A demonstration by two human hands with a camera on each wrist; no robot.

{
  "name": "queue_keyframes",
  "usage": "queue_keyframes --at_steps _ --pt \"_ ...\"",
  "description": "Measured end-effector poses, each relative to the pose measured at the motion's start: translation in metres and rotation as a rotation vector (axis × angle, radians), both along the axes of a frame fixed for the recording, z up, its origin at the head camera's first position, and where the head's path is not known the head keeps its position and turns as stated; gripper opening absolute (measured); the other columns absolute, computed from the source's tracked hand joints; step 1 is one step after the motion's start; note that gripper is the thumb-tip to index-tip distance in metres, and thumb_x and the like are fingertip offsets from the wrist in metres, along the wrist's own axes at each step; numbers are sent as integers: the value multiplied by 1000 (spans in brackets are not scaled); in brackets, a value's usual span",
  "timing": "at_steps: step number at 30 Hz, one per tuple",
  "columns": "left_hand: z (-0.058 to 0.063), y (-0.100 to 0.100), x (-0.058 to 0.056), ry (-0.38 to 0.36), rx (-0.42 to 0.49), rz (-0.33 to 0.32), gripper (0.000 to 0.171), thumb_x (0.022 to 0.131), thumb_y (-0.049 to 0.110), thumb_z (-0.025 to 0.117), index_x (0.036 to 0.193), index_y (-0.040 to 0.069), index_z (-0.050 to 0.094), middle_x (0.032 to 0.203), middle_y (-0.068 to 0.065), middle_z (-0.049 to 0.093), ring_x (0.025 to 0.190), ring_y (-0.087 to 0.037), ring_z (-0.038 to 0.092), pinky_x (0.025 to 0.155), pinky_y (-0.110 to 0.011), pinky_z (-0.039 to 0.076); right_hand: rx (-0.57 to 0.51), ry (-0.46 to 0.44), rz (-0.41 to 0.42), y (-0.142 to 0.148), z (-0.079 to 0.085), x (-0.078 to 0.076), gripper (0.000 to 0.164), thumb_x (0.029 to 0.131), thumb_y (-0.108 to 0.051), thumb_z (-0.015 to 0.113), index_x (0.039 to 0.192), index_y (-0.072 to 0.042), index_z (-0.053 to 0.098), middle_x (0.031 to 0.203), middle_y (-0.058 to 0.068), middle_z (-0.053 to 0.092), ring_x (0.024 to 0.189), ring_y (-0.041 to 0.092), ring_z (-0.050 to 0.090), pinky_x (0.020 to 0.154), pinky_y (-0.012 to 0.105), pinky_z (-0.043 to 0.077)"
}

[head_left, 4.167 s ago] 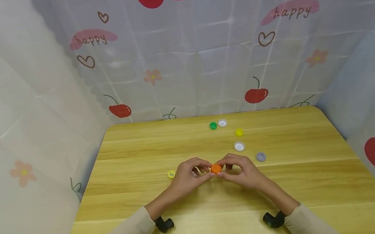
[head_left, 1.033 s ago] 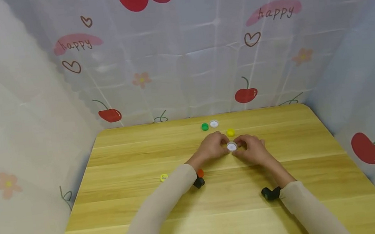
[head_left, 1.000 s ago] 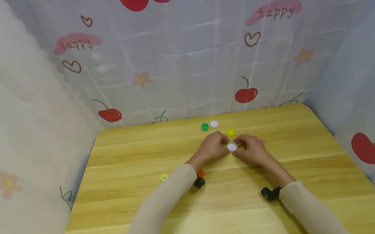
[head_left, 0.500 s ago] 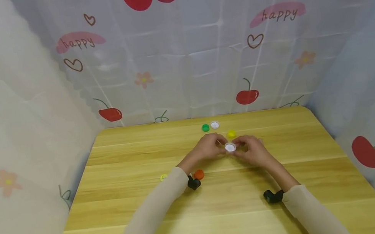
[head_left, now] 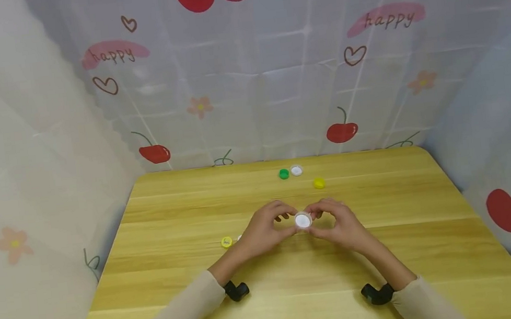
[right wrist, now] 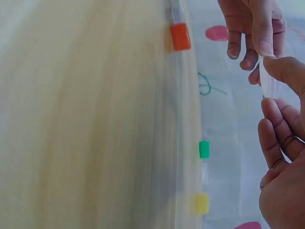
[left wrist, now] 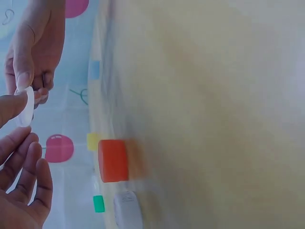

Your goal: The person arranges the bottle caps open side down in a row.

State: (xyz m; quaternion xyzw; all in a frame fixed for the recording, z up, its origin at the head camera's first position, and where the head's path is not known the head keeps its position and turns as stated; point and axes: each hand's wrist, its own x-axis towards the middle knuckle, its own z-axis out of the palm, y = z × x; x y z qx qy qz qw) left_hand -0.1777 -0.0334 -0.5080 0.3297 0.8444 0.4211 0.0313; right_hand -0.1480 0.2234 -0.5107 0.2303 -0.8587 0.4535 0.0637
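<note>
A white bottle cap (head_left: 303,220) is held up between both hands, its round face towards the head camera. My left hand (head_left: 264,232) pinches its left edge with thumb and index finger. Thumb and fingers of my right hand (head_left: 342,227) pinch the right edge. Seen edge-on in the left wrist view, the white cap (left wrist: 28,107) sits between the fingertips, above the table. An orange bottle cap (left wrist: 113,161) stands on the table in that view, with another white cap (left wrist: 127,211) next to it. In the head view the left hand hides the orange one.
At the back of the wooden table (head_left: 185,204) lie a green cap (head_left: 284,174), a white cap (head_left: 297,170) and a yellow cap (head_left: 318,183). A printed yellow cap (head_left: 226,242) lies left of the left hand. Behind the table hangs a patterned curtain (head_left: 249,102).
The orange cap, held 4.2 s ago, was put down on the table. Both hands then took the white cap from farther back and have raised it towards the body.
</note>
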Motion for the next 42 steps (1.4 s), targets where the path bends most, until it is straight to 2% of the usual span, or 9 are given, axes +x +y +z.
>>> queue_keyframes --at_steps 5,9,13,17,21,26,34,38,42 --pt "-1 -11 21 16 12 5 33 95 30 85 125 21 76 122 -3 75 107 -20 70 93 -34 61 8 79 46 -8 -2 14 40 82 -18 96 117 -25 78 96 -12 72 95 15 63 95 48 29" --pt "-2 -16 24 -37 55 -10 32 96 33 84 125 24 76 122 -2 75 108 -22 71 94 -39 62 25 129 52 -11 -4 17 44 80 -16 97 118 -25 77 94 -13 73 93 17 64 86 38 29" --pt "0 -19 19 -263 192 -39 23 100 32 79 122 24 78 120 -1 76 104 -24 71 90 -45 64 1 139 52 -11 -3 17 46 79 -12 97 119 -25 77 95 -13 72 94 19 64 86 35 32" --pt "1 -22 14 -474 259 -55 18 104 27 74 116 16 81 115 -13 78 98 -36 70 82 -47 63 4 142 68 -12 -1 17 49 79 -10 97 120 -26 77 97 -15 72 94 18 65 90 32 39" --pt "1 -25 11 -589 246 -61 22 103 25 73 114 8 80 109 -14 79 98 -41 65 82 -36 59 13 176 83 -14 -1 18 51 76 -7 97 120 -23 77 97 -12 72 95 22 64 93 30 42" --pt "0 -28 10 -674 258 -61 23 101 21 73 112 2 80 100 -2 76 88 -28 59 77 -30 50 35 247 108 -17 -2 18 51 75 -6 97 120 -18 77 97 -10 72 98 20 61 91 26 46" --pt "-5 -28 10 -591 256 -46 18 99 17 71 103 2 80 97 -11 76 88 -34 61 75 -29 52 85 178 75 -24 -5 22 48 82 -12 95 125 -20 74 100 -12 70 102 14 58 91 31 51" --pt "-5 -29 10 -490 201 -10 13 98 18 72 100 10 81 95 -11 77 87 -24 64 75 -28 53 116 113 32 -26 -5 24 49 87 -19 93 131 -20 72 103 -11 70 104 13 60 91 41 56" --pt "-3 -31 11 -335 105 50 7 96 19 73 98 20 80 93 2 75 87 -12 66 78 -26 57 84 7 -11 -28 -5 23 48 92 -28 88 135 -17 70 107 -7 72 102 13 66 89 37 59"
